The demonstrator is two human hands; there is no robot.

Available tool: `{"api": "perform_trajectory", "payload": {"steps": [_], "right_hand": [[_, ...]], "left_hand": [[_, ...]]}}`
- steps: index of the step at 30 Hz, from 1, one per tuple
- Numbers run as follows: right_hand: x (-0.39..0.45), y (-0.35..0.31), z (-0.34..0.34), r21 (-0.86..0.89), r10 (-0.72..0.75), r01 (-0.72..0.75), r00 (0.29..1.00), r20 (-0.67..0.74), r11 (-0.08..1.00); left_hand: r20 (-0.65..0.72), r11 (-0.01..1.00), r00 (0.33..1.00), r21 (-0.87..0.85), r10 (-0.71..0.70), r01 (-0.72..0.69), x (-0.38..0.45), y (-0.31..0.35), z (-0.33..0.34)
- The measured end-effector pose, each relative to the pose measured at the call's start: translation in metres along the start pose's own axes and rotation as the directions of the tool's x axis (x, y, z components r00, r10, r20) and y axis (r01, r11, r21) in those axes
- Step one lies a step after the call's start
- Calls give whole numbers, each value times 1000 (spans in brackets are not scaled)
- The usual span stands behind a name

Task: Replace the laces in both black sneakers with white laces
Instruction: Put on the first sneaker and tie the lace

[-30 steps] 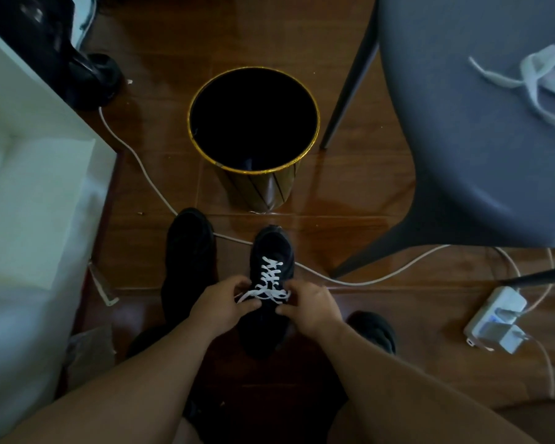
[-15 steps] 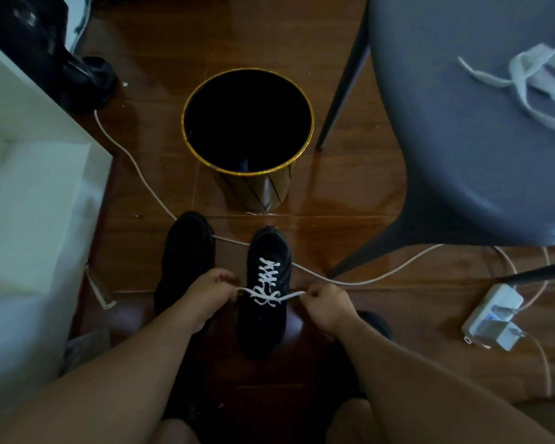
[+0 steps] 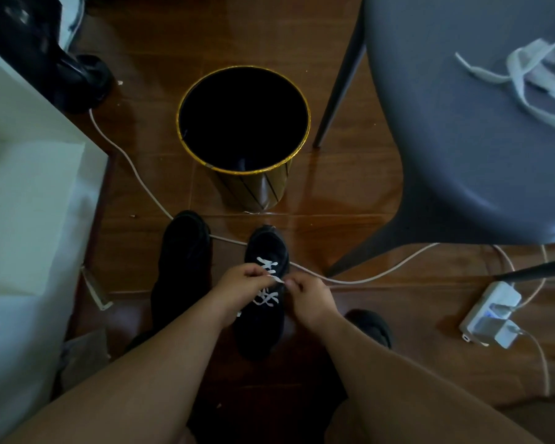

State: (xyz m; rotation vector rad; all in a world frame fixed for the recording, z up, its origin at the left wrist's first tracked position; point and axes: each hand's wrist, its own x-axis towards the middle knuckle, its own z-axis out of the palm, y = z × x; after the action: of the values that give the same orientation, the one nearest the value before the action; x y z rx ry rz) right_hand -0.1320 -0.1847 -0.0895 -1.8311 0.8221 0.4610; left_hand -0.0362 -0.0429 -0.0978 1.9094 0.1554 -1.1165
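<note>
A white lace (image 3: 267, 283) is pinched at one short stretch by the left hand (image 3: 242, 288) and right hand (image 3: 308, 299), fingers curled together over the right sneaker (image 3: 265, 293), on the floor near the bin (image 3: 244, 136). Its middle crossings are hidden by the hands. The left sneaker (image 3: 183, 267) is too dark for laces to be made out. Another lace (image 3: 532, 78), blurred and cut off, lies on the chair (image 3: 462, 139) far right.
</note>
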Motion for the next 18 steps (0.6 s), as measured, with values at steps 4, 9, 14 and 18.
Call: {"api": "perform_trajectory", "payload": {"steps": [4, 9, 14, 18], "right_hand": [[-4, 1, 33, 129, 40, -52, 995, 96, 990], [-2, -18, 37, 578, 178, -246, 969, 173, 778], [7, -14, 33, 689, 319, -376, 923, 216, 619], [9, -11, 28, 741, 374, -458, 879, 296, 492]], "left_hand": [[60, 995, 998, -93, -16, 22, 2, -1, -4], [130, 997, 991, -77, 22, -12, 0, -1, -7], [15, 984, 997, 159, 80, -81, 8, -24, -21], [3, 930, 998, 364, 58, -55, 5, -38, -38]]}}
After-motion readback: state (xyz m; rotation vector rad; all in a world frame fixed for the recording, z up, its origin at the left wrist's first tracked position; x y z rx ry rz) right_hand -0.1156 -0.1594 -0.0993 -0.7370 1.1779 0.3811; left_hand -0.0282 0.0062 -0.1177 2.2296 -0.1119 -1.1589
